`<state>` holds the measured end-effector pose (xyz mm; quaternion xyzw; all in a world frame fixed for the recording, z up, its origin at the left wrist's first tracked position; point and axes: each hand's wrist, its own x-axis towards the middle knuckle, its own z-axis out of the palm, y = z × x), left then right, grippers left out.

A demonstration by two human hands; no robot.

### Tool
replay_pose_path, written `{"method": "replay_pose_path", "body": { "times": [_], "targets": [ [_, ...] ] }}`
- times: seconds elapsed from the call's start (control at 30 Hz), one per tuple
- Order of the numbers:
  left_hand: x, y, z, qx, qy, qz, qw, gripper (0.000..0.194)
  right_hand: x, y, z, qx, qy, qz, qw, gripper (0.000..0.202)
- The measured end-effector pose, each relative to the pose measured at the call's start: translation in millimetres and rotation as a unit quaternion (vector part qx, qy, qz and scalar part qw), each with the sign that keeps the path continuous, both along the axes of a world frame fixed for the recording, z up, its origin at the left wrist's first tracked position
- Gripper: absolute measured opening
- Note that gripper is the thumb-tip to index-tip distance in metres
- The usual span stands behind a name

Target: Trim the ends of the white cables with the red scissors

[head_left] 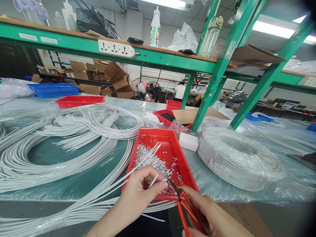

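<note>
Down at the near edge of the head view, the left hand [142, 189] pinches a few thin white wires [148, 161] between thumb and fingertips, its fingers curled closed around them. The wires run up and to the right from the hand across a red tray [170, 135], their ends lying over a heap of small silvery scraps [148, 161] in the tray. The right hand [209, 214] is wrapped around the red handles of a pair of cutters [181, 204] – the grip is closed on the handles, and the dark tip of the tool sits right at the wire ends beside the left thumb, over the tray's near rim. Whether the blades are touching a wire cannot be told.

The tray rests on the worktop [56, 154], which is covered with clear plastic sheet. To the left, long loops of white cable [61, 144] spread wide, some strands running under the left forearm. To the right of the tray lies a small white block [188, 141], and just beyond it a large round coil of white cable [237, 158]. Farther back stand another red tray [79, 100] and a blue tray [53, 89]. A green shelf frame [209, 89] rises behind the tray – on its shelf stand a white bottle [155, 28] and a power strip [116, 48]
</note>
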<state>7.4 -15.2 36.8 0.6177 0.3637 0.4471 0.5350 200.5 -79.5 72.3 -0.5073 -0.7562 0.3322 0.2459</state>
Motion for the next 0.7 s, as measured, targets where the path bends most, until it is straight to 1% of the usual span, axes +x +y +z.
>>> {"method": "replay_pose_path", "body": {
  "times": [0.07,0.2,0.27,0.33,0.37,0.5,0.57,0.63,0.7],
  "targets": [
    [1,0,-0.9,-0.001,-0.003,-0.005,1.0,0.017,2,0,-4.9,-0.018,-0.004,-0.002,1.0,0.05],
    [1,0,-0.2,-0.002,-0.012,-0.011,1.0,0.016,5,0,-16.6,-0.033,0.009,-0.009,0.999,0.056],
    [1,0,0.8,-0.007,-0.013,-0.009,1.0,0.016,5,0,-17.9,-0.025,-0.008,0.0,1.0,0.051],
    [0,0,1.4,-0.015,-0.014,-0.011,1.0,0.017,4,1,-15.9,-0.009,-0.032,0.016,0.999,0.045],
    [0,0,1.4,-0.023,-0.016,-0.016,0.999,0.017,3,1,-14.3,0.002,-0.042,0.013,0.999,0.042],
    [-2,1,0.2,-0.067,-0.044,-0.07,0.994,0.021,1,0,-8.1,0.05,-0.06,-0.008,0.997,0.04],
    [-4,2,-0.4,-0.087,-0.062,-0.109,0.988,0.027,2,0,-6.1,0.064,-0.058,0.004,0.996,0.04],
    [-5,3,-0.7,-0.108,-0.079,-0.153,0.979,0.032,5,0,-6.2,0.068,-0.05,0.014,0.996,0.039],
    [-6,4,-0.8,-0.128,-0.093,-0.189,0.969,0.033,10,2,-9.7,0.059,-0.034,0.02,0.998,0.038]
  ]
}}
